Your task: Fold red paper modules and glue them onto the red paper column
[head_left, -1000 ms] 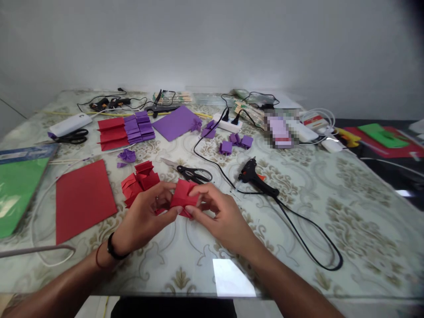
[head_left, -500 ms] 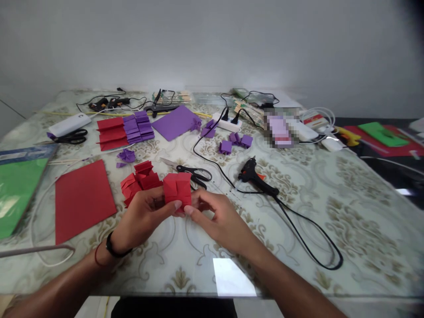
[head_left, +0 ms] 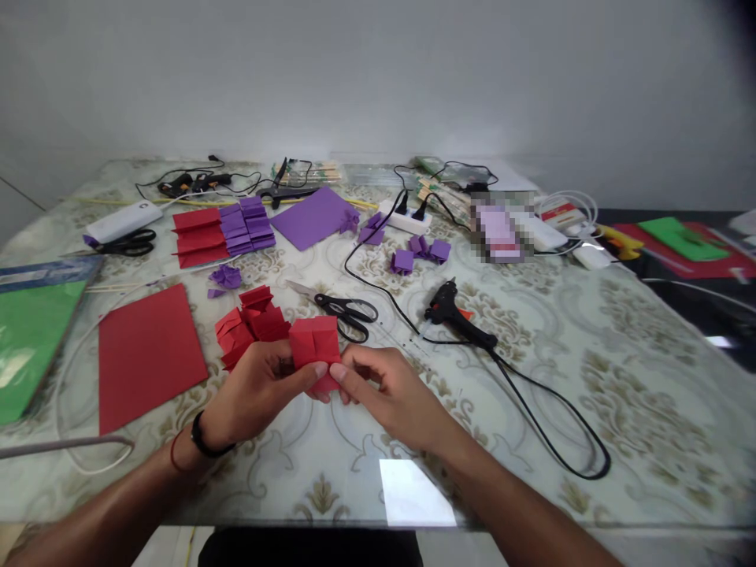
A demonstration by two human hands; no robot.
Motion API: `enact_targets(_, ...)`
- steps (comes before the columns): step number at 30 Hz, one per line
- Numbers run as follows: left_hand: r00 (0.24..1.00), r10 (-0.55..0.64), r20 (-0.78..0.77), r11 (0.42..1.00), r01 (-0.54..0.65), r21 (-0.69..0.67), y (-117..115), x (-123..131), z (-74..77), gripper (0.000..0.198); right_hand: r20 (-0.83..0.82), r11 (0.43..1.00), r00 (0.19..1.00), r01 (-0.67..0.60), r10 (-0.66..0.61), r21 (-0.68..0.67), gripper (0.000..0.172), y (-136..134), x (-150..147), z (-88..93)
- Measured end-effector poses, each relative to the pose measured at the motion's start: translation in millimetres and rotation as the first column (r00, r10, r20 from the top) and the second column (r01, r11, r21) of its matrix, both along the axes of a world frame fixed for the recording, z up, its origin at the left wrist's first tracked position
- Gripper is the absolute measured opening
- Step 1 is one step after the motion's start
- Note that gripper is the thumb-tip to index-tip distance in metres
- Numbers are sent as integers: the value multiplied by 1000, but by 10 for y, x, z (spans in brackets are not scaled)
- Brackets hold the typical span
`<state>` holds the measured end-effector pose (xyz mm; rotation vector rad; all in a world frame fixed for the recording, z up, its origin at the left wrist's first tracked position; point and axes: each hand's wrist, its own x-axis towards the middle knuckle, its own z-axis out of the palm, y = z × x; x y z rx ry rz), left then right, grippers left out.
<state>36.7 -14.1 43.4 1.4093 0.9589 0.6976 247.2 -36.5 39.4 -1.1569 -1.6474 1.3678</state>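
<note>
A folded piece of red paper [head_left: 315,339] is held up above the table between my two hands. My left hand [head_left: 260,386] grips its left and lower side, thumb on the near face, fingers mostly hidden behind. On the right, my right hand [head_left: 383,386] pinches the lower right edge with thumb and fingers. Just beyond my left hand lie more folded red paper pieces [head_left: 251,319]. Scissors with black handles [head_left: 348,307] rest behind the held piece. Left of my hands is a flat red paper sheet [head_left: 150,354].
A black glue gun [head_left: 457,315] with its looping cord lies to the right. Folded purple pieces [head_left: 402,261], a purple sheet [head_left: 316,219] and a white power strip [head_left: 407,216] are farther back. A green paper pack [head_left: 41,339] sits at the left edge.
The folded red paper has dropped slightly toward me and tilted a little between my hands. Both hands keep hold of it. The other things have stayed in place.
</note>
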Motion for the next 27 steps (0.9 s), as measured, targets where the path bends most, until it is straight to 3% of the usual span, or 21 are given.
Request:
enact_targets(6, 1000, -25, -18, 1000, 25, -19, -6, 2, 6, 28, 48, 993, 999, -11, 6, 119, 40, 7, 7, 2)
enact_targets(14, 998, -49, -40, 999, 49, -8, -9, 4, 17, 25, 130, 985, 991, -32, 10, 168, 46, 7, -22, -6)
enact_targets(20, 999, -5, 41, 1000, 5, 14, -5, 5, 35, 24, 129, 991, 991, -46, 29, 129, 45, 14, -15, -30)
enact_targets(27, 998, -54, 11, 998, 54, -23, 15, 32, 66, 31, 156, 989, 988, -27, 4, 147, 43, 12, -16, -61)
